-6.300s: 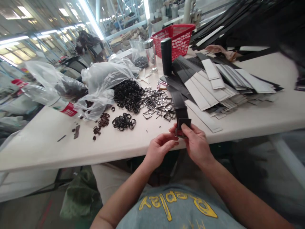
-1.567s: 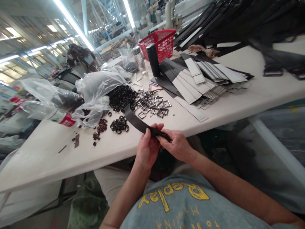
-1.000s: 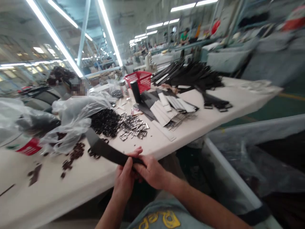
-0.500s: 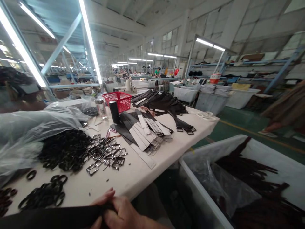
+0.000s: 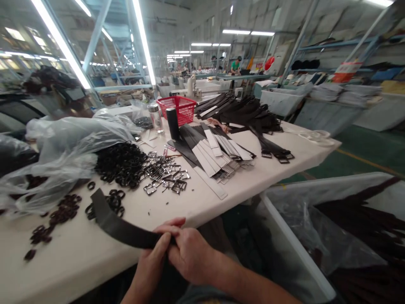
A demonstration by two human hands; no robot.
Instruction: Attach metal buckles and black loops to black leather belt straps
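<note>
My left hand (image 5: 154,255) is closed on a black belt strap (image 5: 122,232), whose free end curves up over the table to the left. Pressed against it, my right hand (image 5: 193,253) is closed on the strap's near end; the fingers hide what lies between them. Just behind the strap lies a small cluster of black belt loops (image 5: 116,202), with a larger heap of black loops (image 5: 122,164) beyond. Metal buckles (image 5: 166,173) are scattered to the right of that heap. Farther right, black and white strips (image 5: 209,156) are fanned out in a stack.
A plastic bin (image 5: 297,245) with dark brown straps stands right of the table. On the tabletop (image 5: 202,207) are a red basket (image 5: 185,110), a black cylinder (image 5: 172,124), a glass jar (image 5: 155,118), finished-looking black belts (image 5: 243,114), brown loops (image 5: 65,209) and a clear plastic bag (image 5: 72,139).
The view has swung, so table and bin sit differently. Both hands stay together on the strap, now higher in view, and the strap's far end has come into sight.
</note>
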